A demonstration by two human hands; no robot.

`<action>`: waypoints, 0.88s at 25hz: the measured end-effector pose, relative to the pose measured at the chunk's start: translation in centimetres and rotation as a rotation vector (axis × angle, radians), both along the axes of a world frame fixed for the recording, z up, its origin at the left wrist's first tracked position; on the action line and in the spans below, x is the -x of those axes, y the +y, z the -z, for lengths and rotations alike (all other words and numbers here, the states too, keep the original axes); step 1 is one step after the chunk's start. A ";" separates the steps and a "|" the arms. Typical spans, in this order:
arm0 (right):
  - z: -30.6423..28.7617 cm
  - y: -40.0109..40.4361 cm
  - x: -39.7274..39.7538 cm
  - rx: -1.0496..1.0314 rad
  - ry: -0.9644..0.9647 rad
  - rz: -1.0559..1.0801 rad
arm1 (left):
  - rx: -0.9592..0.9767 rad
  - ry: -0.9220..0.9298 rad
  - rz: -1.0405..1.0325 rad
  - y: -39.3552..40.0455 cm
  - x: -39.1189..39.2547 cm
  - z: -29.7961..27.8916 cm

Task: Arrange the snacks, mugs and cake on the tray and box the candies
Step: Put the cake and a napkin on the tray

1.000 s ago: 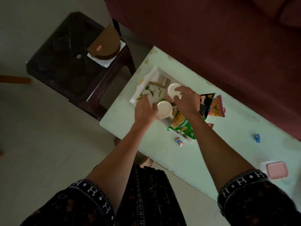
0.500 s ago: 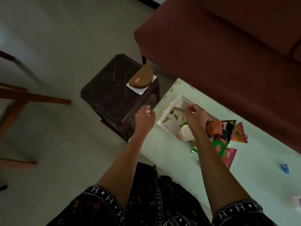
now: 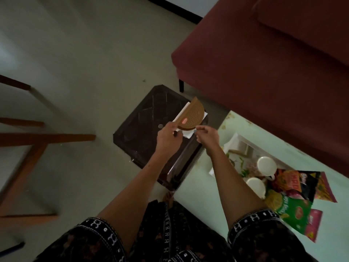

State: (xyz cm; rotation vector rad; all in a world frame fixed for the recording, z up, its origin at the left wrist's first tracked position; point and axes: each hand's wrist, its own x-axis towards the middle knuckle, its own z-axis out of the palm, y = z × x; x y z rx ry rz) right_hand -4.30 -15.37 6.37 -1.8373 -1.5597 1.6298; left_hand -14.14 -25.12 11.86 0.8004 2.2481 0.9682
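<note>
A brown half-round cake (image 3: 192,115) lies on a white paper sheet (image 3: 181,112) on a dark stool (image 3: 145,120). My left hand (image 3: 168,138) pinches the sheet's near left edge, thumb against the cake's rim. My right hand (image 3: 206,136) pinches the sheet's near right corner. To the right, a white tray (image 3: 235,139) on the pale green table (image 3: 198,190) carries two white mugs (image 3: 266,163) (image 3: 255,185) and several snack packets (image 3: 289,183), with a green packet (image 3: 292,212) hanging over its near end. No candies or box show.
A dark red sofa (image 3: 264,53) runs along the far side of the table and stool. Wooden furniture legs (image 3: 37,138) stand on the floor at left. A pink packet (image 3: 315,222) lies on the table by the tray.
Both hands left the mugs on the tray and moved left to the stool, where they now pinch the paper under the cake. The view swung left with them.
</note>
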 end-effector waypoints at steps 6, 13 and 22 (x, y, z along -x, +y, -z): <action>3.3 2.0 4.9 0.093 -0.078 0.219 | 0.139 -0.034 0.125 -0.2 2.9 2.6; 3.3 3.7 6.6 0.320 0.171 0.422 | 0.208 0.027 0.191 -0.8 5.2 3.7; -2.8 -1.1 6.9 0.007 0.014 0.231 | 0.230 0.487 0.400 0.7 4.1 2.4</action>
